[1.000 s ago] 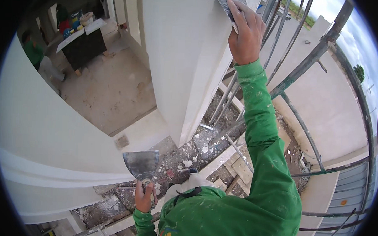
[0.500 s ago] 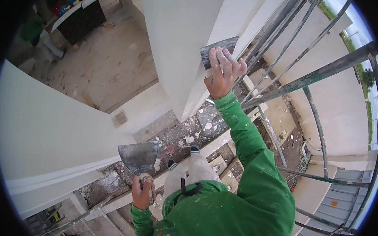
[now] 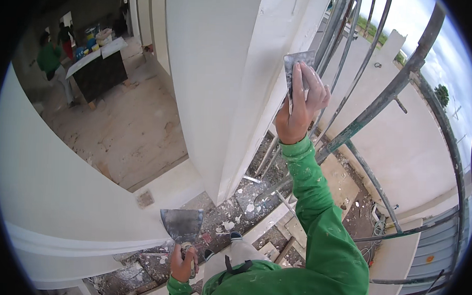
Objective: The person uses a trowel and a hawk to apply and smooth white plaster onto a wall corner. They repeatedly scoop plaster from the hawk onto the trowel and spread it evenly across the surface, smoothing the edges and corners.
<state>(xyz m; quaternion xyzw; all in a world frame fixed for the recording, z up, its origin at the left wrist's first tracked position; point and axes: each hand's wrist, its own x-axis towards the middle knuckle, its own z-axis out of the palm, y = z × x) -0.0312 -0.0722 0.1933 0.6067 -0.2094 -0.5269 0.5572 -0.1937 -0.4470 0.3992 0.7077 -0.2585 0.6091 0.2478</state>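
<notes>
My right hand (image 3: 303, 100), raised and dusted with white, grips a small flat metal scraper blade (image 3: 297, 64). Its fingers press over the blade, which lies against or very near the edge of the white pillar (image 3: 212, 84); I cannot tell whether it touches. Lower down, my left hand (image 3: 182, 264) is closed around the handle of a wide putty knife (image 3: 182, 224). That knife's broad grey blade points away from me, beside the white wall at the left. Whether putty is on it I cannot make out.
Metal scaffold tubes (image 3: 370, 113) cross at the right, close to my right arm. Debris and white splatter cover the ground (image 3: 239, 207) by my feet. Through an opening stands a dark table (image 3: 99, 72) with containers, and people in green and red near it.
My view has tilted up and shifted. My right hand with the scraper has moved right, to the pillar's outer edge. The left hand still holds the putty knife low.
</notes>
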